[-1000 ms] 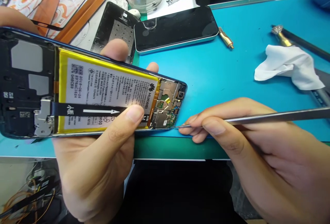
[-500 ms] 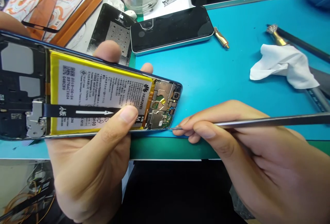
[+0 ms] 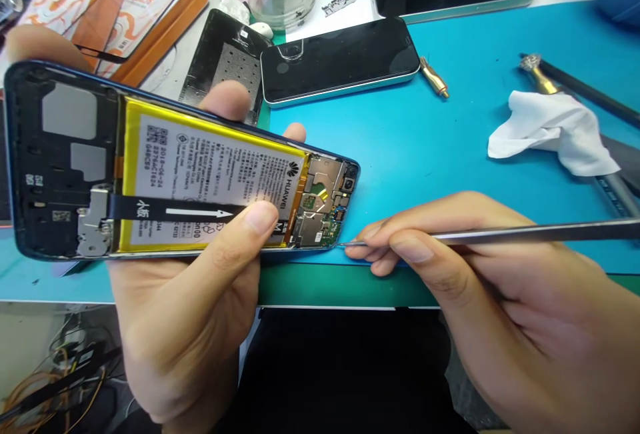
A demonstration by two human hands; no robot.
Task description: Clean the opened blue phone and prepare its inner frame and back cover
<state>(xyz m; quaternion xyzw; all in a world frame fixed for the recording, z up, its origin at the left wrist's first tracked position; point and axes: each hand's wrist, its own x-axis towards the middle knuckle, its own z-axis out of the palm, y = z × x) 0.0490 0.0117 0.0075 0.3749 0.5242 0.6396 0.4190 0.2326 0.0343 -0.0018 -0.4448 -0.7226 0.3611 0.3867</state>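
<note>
We read "HUAWEI" with its petal logo on the yellow-edged battery [image 3: 210,177] label, toward the circuit-board end. A white arrow and small characters mark the black ribbon cable [image 3: 175,211] crossing that battery; the fine print stays illegible.

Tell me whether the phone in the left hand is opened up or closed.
Opened: the phone in the left hand has no back cover; battery and circuit board exposed.

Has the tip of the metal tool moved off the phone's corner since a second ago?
No. The metal tool in the right hand stays with its tip at the opened phone's lower right corner.
</note>
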